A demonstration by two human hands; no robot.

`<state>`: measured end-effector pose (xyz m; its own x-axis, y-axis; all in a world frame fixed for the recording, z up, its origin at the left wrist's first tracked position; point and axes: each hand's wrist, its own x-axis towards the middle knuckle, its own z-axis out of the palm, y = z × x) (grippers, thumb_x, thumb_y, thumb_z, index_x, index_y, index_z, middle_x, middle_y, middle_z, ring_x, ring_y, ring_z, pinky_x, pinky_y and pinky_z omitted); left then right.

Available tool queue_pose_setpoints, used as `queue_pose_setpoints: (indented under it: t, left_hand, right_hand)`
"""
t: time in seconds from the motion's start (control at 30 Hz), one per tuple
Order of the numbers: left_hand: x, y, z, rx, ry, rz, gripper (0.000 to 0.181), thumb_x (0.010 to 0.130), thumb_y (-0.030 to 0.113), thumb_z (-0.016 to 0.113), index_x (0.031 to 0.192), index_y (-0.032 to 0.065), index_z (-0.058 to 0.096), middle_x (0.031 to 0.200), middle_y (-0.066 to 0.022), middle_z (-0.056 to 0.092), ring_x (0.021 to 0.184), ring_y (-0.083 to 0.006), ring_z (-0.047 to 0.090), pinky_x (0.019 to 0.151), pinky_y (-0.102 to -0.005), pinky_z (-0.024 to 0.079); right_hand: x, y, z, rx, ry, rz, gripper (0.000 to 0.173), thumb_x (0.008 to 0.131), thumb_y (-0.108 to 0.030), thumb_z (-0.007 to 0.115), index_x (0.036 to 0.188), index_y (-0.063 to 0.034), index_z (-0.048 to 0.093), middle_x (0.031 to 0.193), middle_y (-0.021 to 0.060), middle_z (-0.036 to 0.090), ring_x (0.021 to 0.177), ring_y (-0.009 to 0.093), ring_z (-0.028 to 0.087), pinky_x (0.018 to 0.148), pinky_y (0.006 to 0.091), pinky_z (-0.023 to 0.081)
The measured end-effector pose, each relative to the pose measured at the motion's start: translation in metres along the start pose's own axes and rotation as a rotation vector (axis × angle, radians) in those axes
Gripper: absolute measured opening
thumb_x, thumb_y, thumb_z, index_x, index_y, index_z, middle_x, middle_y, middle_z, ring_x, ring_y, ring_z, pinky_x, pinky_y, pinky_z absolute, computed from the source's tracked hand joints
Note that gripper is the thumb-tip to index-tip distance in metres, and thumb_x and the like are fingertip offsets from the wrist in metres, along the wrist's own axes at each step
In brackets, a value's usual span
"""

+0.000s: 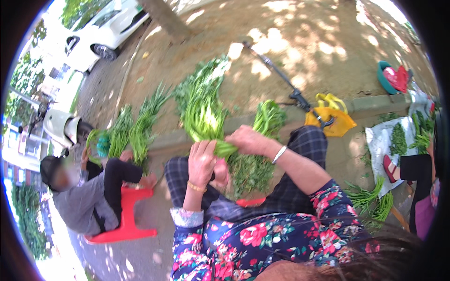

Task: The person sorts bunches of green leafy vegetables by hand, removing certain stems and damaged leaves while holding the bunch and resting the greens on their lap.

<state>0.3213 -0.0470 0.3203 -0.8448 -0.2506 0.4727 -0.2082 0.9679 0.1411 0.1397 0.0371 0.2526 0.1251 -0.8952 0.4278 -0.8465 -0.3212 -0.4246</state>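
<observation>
Both my hands are on a small bundle of green leafy-vegetable stems (pixel 224 149) above my lap. My left hand (pixel 202 163) grips its left end, with the fingers closed over it. At its right end, my right hand (pixel 246 139) has its fingers curled on the stems. Just beyond lies a large pile of long green stalks with leaves (pixel 204 116), close behind my left hand. A smaller bunch of stems (pixel 268 117) rests on the kerb past my right hand. Loose picked leaves (pixel 250 174) lie below, between my knees. My palms are hidden.
A person (pixel 84 203) sits on a red plastic stool (pixel 130 214) at left, beside more bunches (pixel 146 126). A walking stick (pixel 281 75) leans by a yellow bag (pixel 330 121). At right are a teal basin (pixel 383 79), a sheet with greens (pixel 378 137) and another person's leg (pixel 416 168).
</observation>
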Motion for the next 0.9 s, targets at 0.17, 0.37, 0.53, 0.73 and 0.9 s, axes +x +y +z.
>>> queue_pose_setpoints:
  t: [0.17,0.37,0.53,0.73,0.9]
  left_hand:
    - [0.001,0.003,0.008,0.033,-0.030,0.017,0.021,0.070,0.003,0.055,0.091,0.0004,0.059,0.086,-0.0122,0.056,0.081,-0.0286,0.054,0.075,-0.0364,0.045]
    - [-0.009,0.008,0.006,0.049,-0.077,-0.001,0.014,0.074,0.004,0.053,0.088,0.0010,0.056,0.084,-0.0133,0.055,0.081,-0.0294,0.053,0.075,-0.0375,0.045]
    - [-0.014,0.004,0.013,0.094,-0.178,0.010,0.012,0.074,0.004,0.050,0.085,0.0018,0.053,0.081,-0.0137,0.051,0.081,-0.0301,0.051,0.074,-0.0383,0.043]
    - [-0.018,-0.002,0.016,0.149,-0.313,0.101,0.006,0.073,0.007,0.050,0.078,0.0037,0.050,0.078,-0.0126,0.049,0.078,-0.0277,0.051,0.071,-0.0369,0.043]
    - [-0.022,-0.015,0.018,0.098,-0.379,0.147,0.005,0.074,0.009,0.052,0.075,0.0045,0.051,0.074,-0.0104,0.050,0.074,-0.0261,0.052,0.068,-0.0358,0.044]
  right_hand:
    - [-0.005,0.000,0.001,-0.047,-0.052,0.022,0.021,0.067,-0.010,0.057,0.088,-0.0113,0.056,0.069,0.0052,0.060,0.074,0.025,0.059,0.063,0.0366,0.038]
    - [-0.007,-0.002,0.005,-0.076,-0.134,0.024,0.025,0.064,-0.009,0.060,0.087,-0.0104,0.055,0.072,0.0059,0.058,0.075,0.024,0.058,0.066,0.0364,0.038]
    - [-0.009,-0.002,0.010,-0.098,-0.128,0.006,0.022,0.064,-0.008,0.059,0.086,-0.0098,0.054,0.069,0.0059,0.057,0.073,0.025,0.057,0.063,0.0365,0.037]
    - [-0.010,-0.007,0.011,-0.099,-0.158,-0.011,0.012,0.066,-0.008,0.057,0.078,-0.0087,0.055,0.065,0.0072,0.059,0.069,0.026,0.059,0.059,0.0367,0.038]
    - [-0.011,-0.007,0.015,-0.099,-0.203,-0.013,0.030,0.066,-0.009,0.056,0.096,-0.0117,0.060,0.064,0.0062,0.058,0.069,0.025,0.059,0.059,0.0362,0.038]
